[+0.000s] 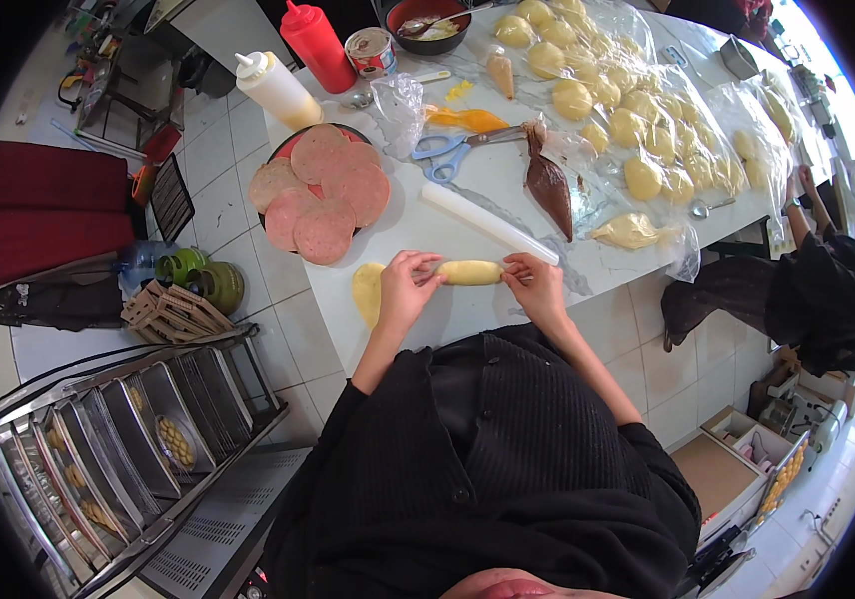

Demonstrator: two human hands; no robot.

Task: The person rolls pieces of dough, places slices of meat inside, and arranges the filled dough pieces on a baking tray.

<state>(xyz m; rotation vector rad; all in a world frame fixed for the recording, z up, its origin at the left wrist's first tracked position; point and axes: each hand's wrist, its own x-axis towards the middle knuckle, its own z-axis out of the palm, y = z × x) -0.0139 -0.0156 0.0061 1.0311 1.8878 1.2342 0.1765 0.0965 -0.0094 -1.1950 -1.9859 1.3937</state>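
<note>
Between my hands lies a pale yellow dough roll (472, 273) on the marble tabletop, close to its near edge. The fingers of my left hand (412, 284) pinch its left end, while my right hand (535, 288) grips the right end with thumb and fingertips. A flattened piece of dough (368, 293) rests left of my left hand, partly covered by the wrist. Just beyond the roll is a white rolling pin (487, 222), lying at a slant. Round pink meat slices (326, 228) overlap on a dark-rimmed plate to the left.
Blue-handled scissors (444, 160), a brown-filled piping bag (549, 190) and an orange-filled piping bag (467, 119) lie farther back. Many dough balls (644, 178) sit under plastic. A red squeeze bottle (318, 45) and white squeeze bottle (278, 90) stand back left. Another person (777, 295) is right.
</note>
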